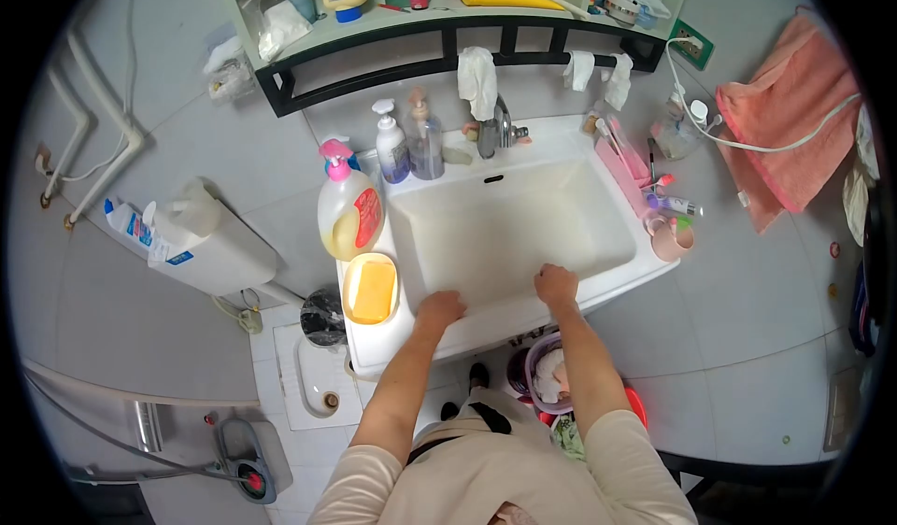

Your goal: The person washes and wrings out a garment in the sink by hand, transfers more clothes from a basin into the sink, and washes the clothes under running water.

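From my end I see the left hand [441,309] and right hand [557,284] at the near edge of the smooth white sink [514,235], knuckles rounded, but they face away from me, so I cannot tell whether either grip is closed. On its left ledge, a flat orange block [376,288] sits in a rounded pale dish [348,293], a bulging translucent bottle [342,215] just beyond.

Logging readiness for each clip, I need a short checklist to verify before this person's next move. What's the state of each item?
1. Left hand at the sink's front rim: ok.
2. Right hand at that rim too: ok.
3. Both hands free: cannot tell; fingertips are hidden.
4. Faucet not running: ok, no stream visible.
5. Yellow bar in its dish: ok.
6. Pink cup firmly supported: cannot tell; its base is hidden.
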